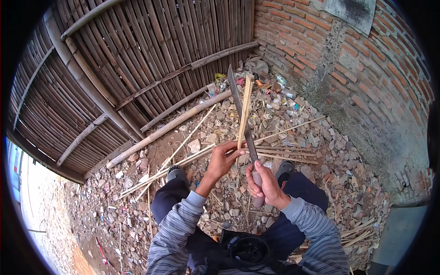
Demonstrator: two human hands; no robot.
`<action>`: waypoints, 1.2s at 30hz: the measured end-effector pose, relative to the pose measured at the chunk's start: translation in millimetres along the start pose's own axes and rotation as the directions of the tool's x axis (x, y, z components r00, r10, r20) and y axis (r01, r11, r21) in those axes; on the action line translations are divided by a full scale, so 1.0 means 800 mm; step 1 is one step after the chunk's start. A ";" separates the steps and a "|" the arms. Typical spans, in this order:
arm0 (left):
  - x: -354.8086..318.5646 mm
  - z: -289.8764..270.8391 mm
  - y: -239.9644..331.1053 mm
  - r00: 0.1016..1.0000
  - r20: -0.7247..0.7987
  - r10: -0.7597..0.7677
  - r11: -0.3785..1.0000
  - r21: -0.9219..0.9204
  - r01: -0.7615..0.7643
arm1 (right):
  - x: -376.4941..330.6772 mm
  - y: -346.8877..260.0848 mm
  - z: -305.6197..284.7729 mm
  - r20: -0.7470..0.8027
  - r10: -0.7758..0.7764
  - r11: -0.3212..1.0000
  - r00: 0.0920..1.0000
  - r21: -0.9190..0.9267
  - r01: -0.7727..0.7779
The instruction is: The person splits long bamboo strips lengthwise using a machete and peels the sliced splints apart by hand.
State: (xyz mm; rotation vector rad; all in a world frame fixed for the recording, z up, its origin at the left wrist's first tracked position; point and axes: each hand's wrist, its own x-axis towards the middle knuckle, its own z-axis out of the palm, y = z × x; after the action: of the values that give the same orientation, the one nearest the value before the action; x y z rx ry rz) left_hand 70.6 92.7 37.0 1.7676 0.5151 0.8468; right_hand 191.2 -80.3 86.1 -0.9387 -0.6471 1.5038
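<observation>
My right hand [267, 184] is wrapped round the handle of a machete [251, 145], whose long dark blade slants up and slightly left. In my left hand [224, 160], the lower end of a pale bamboo strip [245, 107] is pinched between thumb and fingers. The strip stands nearly upright and crosses the blade; it looks wider toward its top, and I cannot tell whether it is split there. Both hands are close together in front of my knees.
Loose bamboo strips [158, 176] lie left of my feet, with more strips [286, 153] between them and a pile [360, 234] at lower right. Rubble and litter cover the ground. A bamboo pole [169, 128] lies before the slatted bamboo wall [160, 50]; a brick wall [366, 87] rises on the right.
</observation>
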 end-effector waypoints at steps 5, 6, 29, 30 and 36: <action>-0.001 -0.004 -0.016 0.994 0.064 -0.091 0.987 0.140 0.082 | -0.012 0.012 0.008 -0.001 0.069 0.991 0.998 0.117 -0.068; -0.001 -0.003 -0.022 0.993 0.073 -0.094 0.986 0.143 0.082 | -0.013 0.016 0.007 -0.003 0.082 0.989 0.997 0.124 -0.081; -0.035 -0.001 0.116 0.825 -0.050 0.562 0.806 0.258 -0.533 | 0.004 0.068 0.021 -0.122 0.116 0.992 0.986 0.058 -0.109; -0.041 -0.006 0.097 0.852 -0.105 0.513 0.854 0.161 -0.494 | 0.006 0.066 0.028 -0.107 0.124 0.991 0.986 0.059 -0.118; -0.035 -0.021 0.123 0.845 -0.458 0.275 0.848 -0.299 -0.438 | -0.001 0.061 0.007 -0.075 0.146 0.989 0.986 0.024 -0.145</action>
State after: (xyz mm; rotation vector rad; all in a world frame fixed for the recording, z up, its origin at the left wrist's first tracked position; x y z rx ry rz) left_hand 33.8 49.3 124.3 1.3300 0.2356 1.4942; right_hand 160.1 -88.1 48.8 -1.0428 -0.5171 1.5912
